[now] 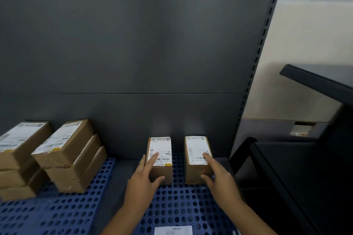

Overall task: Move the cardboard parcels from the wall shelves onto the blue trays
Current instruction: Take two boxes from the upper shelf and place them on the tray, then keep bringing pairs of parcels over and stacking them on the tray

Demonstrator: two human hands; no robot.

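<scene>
We think a good part of the job is done. On the left blue tray sit two piles of brown boxes close together, the outer stack and the inner stack, with three boxes in each. On the right blue tray stand two more small boxes, side by side with a little gap between them, both near the grey back panel.

Our left hand is on the left parcel, and our right hand is on the right parcel. Each grip is closed on its box: a finger lies over the top label and the thumb presses the near side. Both boxes look like they touch the tray, so we think we are just setting them down. The next thing would be to let go.

What is left? We cannot tell how many boxes wait on the wall shelves. The dark shelf on the right shows no box in the part we can see.

The two parcels are plain brown cardboard, long and narrow. Each has a white label with black bar marks on top. Their corners look sharp and not squashed. They look light and easy to hold with one hand. A white paper slip lies at the near edge of the right tray
</scene>
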